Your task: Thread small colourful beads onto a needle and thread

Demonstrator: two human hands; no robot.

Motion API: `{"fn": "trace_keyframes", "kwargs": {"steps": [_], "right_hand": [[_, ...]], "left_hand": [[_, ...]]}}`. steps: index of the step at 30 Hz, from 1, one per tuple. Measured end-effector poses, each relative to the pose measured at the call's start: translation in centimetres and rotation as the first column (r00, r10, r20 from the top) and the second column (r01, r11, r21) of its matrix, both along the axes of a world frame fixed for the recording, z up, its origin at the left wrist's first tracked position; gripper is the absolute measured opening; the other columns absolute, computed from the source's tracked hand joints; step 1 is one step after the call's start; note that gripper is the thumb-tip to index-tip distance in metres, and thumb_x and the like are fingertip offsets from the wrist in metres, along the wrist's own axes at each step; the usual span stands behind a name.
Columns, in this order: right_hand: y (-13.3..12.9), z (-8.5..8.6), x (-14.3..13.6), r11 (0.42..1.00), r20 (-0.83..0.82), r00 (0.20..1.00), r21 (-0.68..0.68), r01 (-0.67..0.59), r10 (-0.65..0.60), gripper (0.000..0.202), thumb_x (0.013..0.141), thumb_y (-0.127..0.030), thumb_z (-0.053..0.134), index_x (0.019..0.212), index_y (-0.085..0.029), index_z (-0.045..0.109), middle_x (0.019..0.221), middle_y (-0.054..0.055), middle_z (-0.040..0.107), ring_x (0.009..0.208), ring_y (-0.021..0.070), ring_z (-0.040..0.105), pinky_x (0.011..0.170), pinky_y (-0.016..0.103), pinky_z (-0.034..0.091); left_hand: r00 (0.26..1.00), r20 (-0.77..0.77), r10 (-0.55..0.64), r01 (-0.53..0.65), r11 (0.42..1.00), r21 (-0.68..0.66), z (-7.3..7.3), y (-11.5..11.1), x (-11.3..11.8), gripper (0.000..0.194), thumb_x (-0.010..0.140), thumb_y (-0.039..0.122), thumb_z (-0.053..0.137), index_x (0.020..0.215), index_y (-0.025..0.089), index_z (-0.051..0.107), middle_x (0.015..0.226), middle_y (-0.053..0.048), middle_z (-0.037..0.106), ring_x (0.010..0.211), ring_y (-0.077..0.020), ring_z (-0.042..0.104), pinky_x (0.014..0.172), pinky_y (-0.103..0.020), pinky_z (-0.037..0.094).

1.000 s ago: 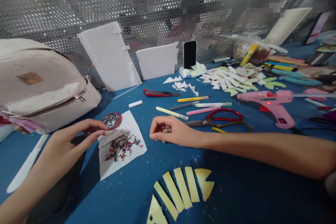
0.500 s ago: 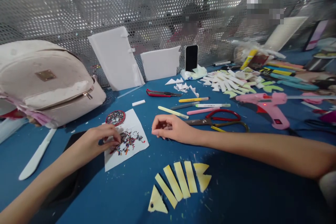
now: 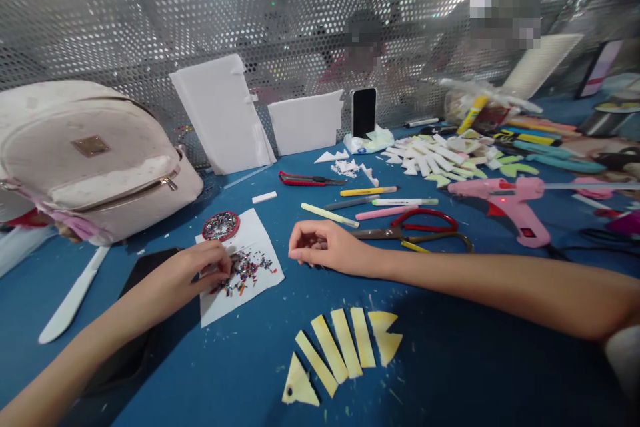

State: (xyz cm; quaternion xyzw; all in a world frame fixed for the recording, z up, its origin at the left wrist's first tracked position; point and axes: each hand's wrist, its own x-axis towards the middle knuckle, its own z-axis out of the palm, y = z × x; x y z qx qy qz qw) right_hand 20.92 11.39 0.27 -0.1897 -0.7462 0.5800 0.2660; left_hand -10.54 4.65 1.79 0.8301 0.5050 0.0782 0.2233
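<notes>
My left hand (image 3: 207,263) is over a heap of small, shiny multicoloured bead-like bits (image 3: 246,273), its thumb and fingers pinched at the heap's left edge. Whatever sits between those fingertips is too small to make out. Under the heap lies a white paper sheet (image 3: 263,240), with a round red-rimmed container (image 3: 221,225) of similar bits at its upper edge. My right hand (image 3: 333,247) rests on the blue table, fingers curled in and thumb against them; any object inside is hidden. Just behind it are scissors (image 3: 383,233) with red and yellow handles.
Yellow fish-shaped pieces (image 3: 341,350) lie in front. Several markers (image 3: 369,191), a red utility knife (image 3: 310,179) and white foam scraps (image 3: 435,153) are beyond the hands. A pink glue gun (image 3: 520,203) lies right. A backpack (image 3: 95,160), white knife (image 3: 75,297) and dark phone-like slab (image 3: 135,340) stand left.
My left hand stays pinched at the heap with only a slight shift of its fingers. My right hand keeps its place and curl. The view has shifted very slightly.
</notes>
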Motion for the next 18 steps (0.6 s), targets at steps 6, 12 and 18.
{"fn": "trace_keyframes", "kwargs": {"steps": [6,12,18], "right_hand": [[0.0,0.0,0.0,1.0,0.0,1.0,0.002,-0.002,0.002,0.019,0.092,-0.033,0.069,0.088,-0.015,0.061,0.076,0.0,0.06,0.064,0.0101,0.054,0.063,0.023,0.047],[0.0,0.1,0.0,1.0,0.003,1.0,0.004,0.001,-0.001,0.016,0.092,-0.029,0.067,0.087,-0.015,0.062,0.076,0.0,0.06,0.064,0.0098,0.054,0.063,0.023,0.047],[-0.1,0.3,0.1,1.0,0.01,1.0,-0.008,0.01,-0.01,0.015,0.091,-0.027,0.067,0.087,-0.015,0.061,0.076,0.0,0.06,0.064,0.01,0.054,0.063,0.023,0.047]], "left_hand": [[0.997,-0.014,0.07,-0.07,0.997,-0.022,1.6,-0.2,-0.6,0.018,0.098,0.03,0.049,0.092,0.021,0.064,0.092,-0.002,0.071,0.082,-0.0159,0.065,0.078,-0.028,0.048],[0.986,-0.109,0.122,-0.123,0.992,-0.003,2.8,-0.6,-1.6,0.01,0.088,0.019,0.053,0.084,0.02,0.063,0.082,0.002,0.069,0.075,-0.0142,0.061,0.071,-0.024,0.043],[0.993,-0.115,0.019,-0.024,0.999,-0.038,2.6,-0.6,-1.8,0.017,0.089,0.017,0.053,0.086,0.02,0.07,0.086,0.0,0.072,0.072,-0.0133,0.061,0.069,-0.023,0.044]]}}
